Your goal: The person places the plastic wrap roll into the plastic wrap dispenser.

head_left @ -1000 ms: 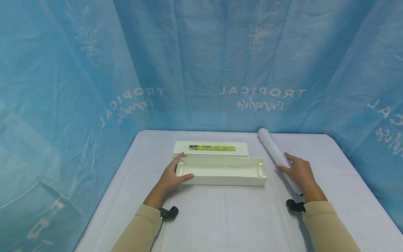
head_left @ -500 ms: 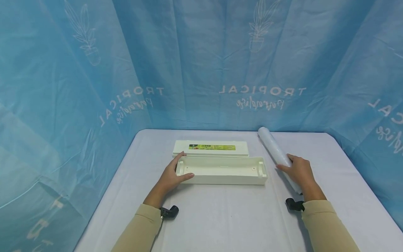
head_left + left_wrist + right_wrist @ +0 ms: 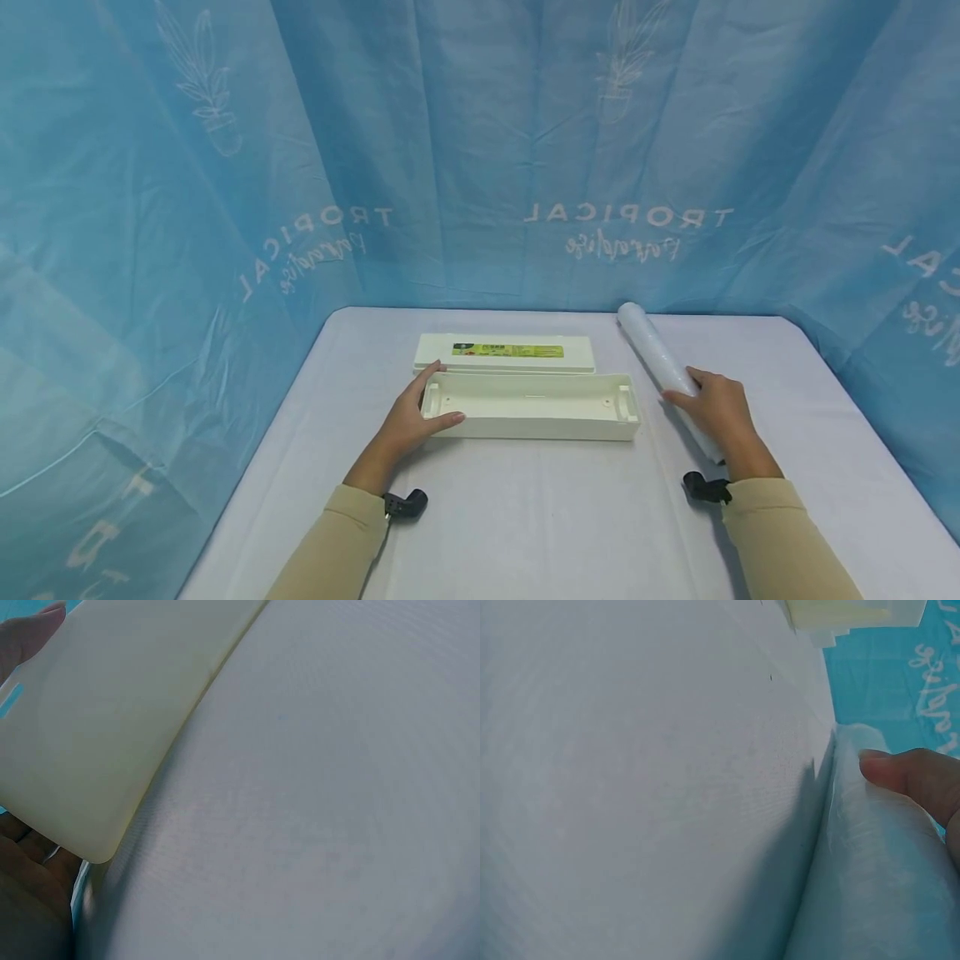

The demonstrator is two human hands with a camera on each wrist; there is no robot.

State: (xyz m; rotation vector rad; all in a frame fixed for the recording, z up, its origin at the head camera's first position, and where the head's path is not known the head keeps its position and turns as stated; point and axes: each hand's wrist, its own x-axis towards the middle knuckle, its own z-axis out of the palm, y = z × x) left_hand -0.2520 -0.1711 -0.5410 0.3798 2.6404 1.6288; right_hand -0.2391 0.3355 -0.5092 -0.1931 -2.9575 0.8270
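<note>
Left hand (image 3: 408, 423) curled round left end of open box (image 3: 529, 406), mid-table. Right hand (image 3: 716, 408) grasping roll (image 3: 660, 363) lying just right of box. Risk: slick roll slipping loose, rolling off right.

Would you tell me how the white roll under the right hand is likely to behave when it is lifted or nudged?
The white roll is a long cylinder lying on the table, so it would probably roll sideways if nudged. Its glossy film surface looks slippery. The right hand wraps around it easily, so it seems light and fairly stiff.
</note>
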